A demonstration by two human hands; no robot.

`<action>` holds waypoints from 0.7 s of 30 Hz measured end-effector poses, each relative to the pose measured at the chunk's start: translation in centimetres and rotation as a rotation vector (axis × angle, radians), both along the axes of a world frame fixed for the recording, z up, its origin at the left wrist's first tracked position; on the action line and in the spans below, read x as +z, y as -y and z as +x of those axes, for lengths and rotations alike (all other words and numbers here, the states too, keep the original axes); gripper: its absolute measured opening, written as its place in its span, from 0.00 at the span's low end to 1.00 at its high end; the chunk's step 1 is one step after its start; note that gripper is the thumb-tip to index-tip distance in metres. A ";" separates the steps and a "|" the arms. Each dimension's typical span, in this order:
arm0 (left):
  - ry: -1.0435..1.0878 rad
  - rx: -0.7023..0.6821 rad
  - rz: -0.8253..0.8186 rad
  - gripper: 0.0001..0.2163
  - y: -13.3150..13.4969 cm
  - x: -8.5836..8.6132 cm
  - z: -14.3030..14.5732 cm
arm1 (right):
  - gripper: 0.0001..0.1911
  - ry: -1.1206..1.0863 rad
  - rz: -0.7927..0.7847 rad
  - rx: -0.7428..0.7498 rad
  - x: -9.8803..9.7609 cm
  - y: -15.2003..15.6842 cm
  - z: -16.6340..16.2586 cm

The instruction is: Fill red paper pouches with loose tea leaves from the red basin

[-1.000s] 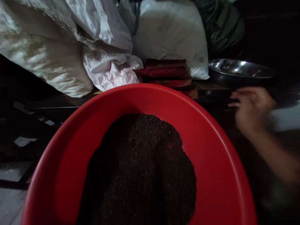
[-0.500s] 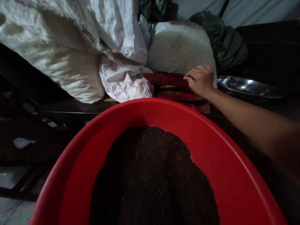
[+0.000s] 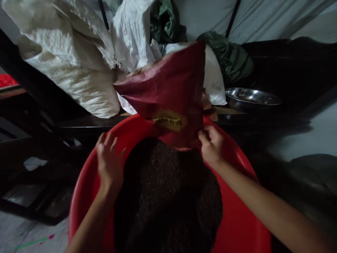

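My right hand [image 3: 212, 143] pinches the lower right corner of a dark red bag [image 3: 173, 84] with a yellow label. The bag hangs tilted over the far side of a big red tub [image 3: 244, 211]. Inside the tub lies a heap of dark brown, loose, dry-looking material [image 3: 168, 186], which I cannot name for certain. Over the tub's left rim, my left hand [image 3: 109, 158] is open with fingers spread, touching no bag.
Behind the tub, a dark bench [image 3: 86, 122] carries a large whitish woven sack [image 3: 79, 80], another white sack [image 3: 216, 77] and a shiny metal basin [image 3: 252, 96]. Dark green bundled cloth [image 3: 229, 56] sits at the back. A dark wooden frame [image 3: 31, 207] stands at left.
My right hand has lifted the red bag from the bench and brought it over the tub. My left hand has come into view at the left. The view has shifted slightly.
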State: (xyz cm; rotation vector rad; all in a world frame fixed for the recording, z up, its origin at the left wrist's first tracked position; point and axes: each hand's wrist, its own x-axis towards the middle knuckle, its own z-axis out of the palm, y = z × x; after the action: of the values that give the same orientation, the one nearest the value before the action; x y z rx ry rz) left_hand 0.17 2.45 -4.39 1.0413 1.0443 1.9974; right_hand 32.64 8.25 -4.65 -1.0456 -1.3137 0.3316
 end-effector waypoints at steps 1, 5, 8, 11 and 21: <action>0.045 -0.042 -0.006 0.23 -1.1 0.3 0.2 | 0.08 0.020 -0.038 0.059 -1.0 -0.1 -0.3; -0.015 -0.152 0.083 0.30 -3.5 -0.6 1.3 | 0.05 0.382 -0.061 0.154 -2.9 -0.8 0.3; -0.070 -0.086 0.136 0.27 -2.3 -2.0 2.8 | 0.08 0.637 -0.071 0.088 -3.4 -0.7 0.7; -0.110 -0.117 0.179 0.29 -0.6 -2.8 5.0 | 0.12 0.751 -0.159 0.045 -3.9 -0.1 0.0; -0.384 -0.169 0.200 0.40 2.3 -3.6 7.8 | 0.22 0.614 -0.092 0.222 -5.4 2.5 -2.3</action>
State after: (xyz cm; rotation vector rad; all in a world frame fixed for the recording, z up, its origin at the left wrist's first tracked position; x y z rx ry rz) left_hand 7.99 0.19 -7.99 1.6127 0.9197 1.8324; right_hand 30.36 5.71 -10.05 -1.1259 -1.9895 0.2440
